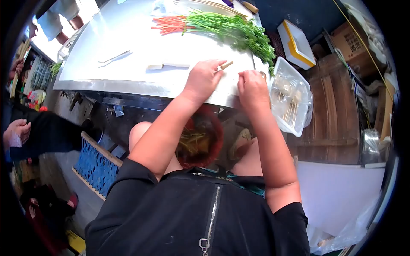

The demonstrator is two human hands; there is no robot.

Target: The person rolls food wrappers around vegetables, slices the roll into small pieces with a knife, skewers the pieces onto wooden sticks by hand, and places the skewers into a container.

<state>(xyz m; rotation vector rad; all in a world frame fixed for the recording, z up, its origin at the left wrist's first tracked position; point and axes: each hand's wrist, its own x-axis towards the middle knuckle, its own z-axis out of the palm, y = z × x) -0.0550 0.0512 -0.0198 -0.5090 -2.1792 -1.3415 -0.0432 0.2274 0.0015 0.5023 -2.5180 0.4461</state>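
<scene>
On the metal table [124, 85], my left hand [203, 80] is closed, with a small tan piece [227, 65] poking out at its fingertips. To its right my right hand [254, 88] is curled, fingertips pressed together; what they hold, if anything, is too small to tell. Left of my left hand lie a long white strip [176, 64] and a short white block [154, 66]. A thin metallic tool [115, 57] rests farther left. Green leafy stems [230, 27] with reddish ends [171, 24] lie across the back of the table.
Right of my right hand stands a white bin [306, 102] lined with plastic, holding thin sticks. A white and yellow box [296, 45] is behind it. Below the table sits a red tub [218, 143]. Other people are at the left, near a blue woven chair [96, 164].
</scene>
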